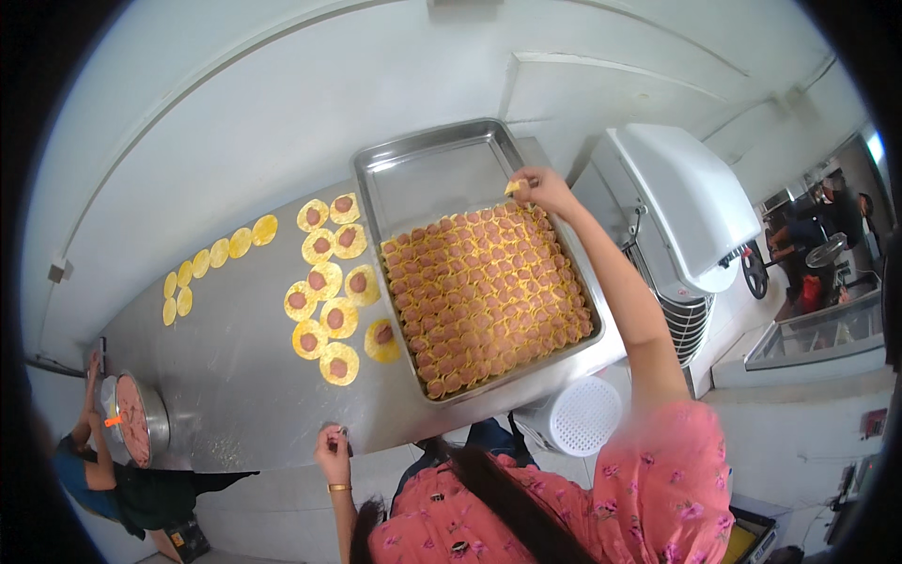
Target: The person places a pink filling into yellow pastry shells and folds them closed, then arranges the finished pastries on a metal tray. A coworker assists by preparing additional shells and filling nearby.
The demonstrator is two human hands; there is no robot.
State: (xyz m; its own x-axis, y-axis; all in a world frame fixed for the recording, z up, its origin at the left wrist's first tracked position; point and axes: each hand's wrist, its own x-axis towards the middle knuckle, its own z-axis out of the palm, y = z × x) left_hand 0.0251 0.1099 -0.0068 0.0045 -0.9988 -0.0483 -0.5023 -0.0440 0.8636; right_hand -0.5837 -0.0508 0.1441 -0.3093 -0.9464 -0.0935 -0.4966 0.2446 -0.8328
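Note:
A deep metal tray (387, 202) lies at a slant on the steel table, with close rows of small open dumplings (479, 291) in yellow wrappers with pink meat filling. At its far right side, my right hand (540, 190) pinches one yellow dumpling (513, 188) just beyond the last row. My left hand (332, 453) is closed by the table's near edge, and a small dark-grey thing that I cannot make out shows at its fingers. Left of the tray lie several round yellow wrappers (308, 351), each with a lump of pink meat filling (334, 319).
Several plain yellow wrappers (219, 253) lie along the far left of the steel table (235, 376). A metal bowl of pink meat filling (136, 423) stands at the left end, beside another person (89, 470). A white machine (672, 202) and a white perforated stool (584, 416) are at right.

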